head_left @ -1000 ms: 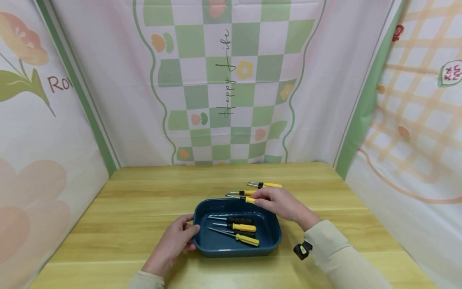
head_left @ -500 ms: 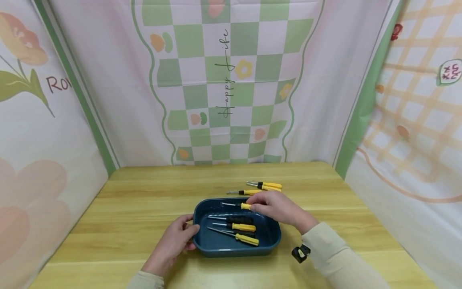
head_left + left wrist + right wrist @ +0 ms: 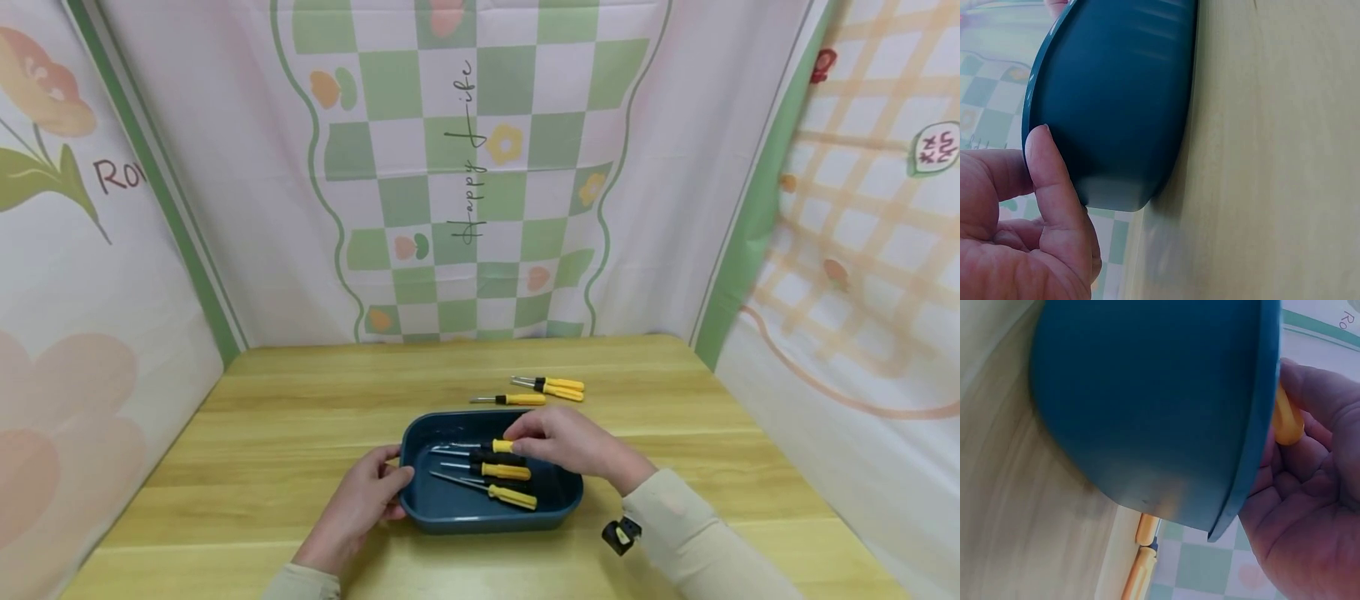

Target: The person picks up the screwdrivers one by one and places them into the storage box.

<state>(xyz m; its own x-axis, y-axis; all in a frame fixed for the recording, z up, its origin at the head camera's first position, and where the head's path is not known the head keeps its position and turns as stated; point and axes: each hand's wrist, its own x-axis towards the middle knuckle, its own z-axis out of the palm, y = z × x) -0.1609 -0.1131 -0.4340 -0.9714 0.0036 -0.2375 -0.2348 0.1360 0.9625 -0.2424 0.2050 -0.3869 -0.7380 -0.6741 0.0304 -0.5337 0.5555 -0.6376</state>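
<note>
A dark blue rectangular tray stands on the table. My left hand pinches its left wall, thumb over the rim; the left wrist view shows fingers against the outside of the tray. In my right hand is a yellow-handled screwdriver, held by the handle inside the tray near its back wall, shaft pointing left. Beneath it lie several screwdrivers, among them a black-handled one and two yellow-handled ones. The right wrist view shows the handle end between thumb and fingers.
Behind the tray, a yellow screwdriver lies on the wooden table, with two more yellow screwdrivers side by side farther back. Patterned cloth hangs around the table's back and sides.
My right hand has brought the yellow screwdriver from above the tray's back rim down into the tray. My left hand has kept its hold on the tray's left side.
</note>
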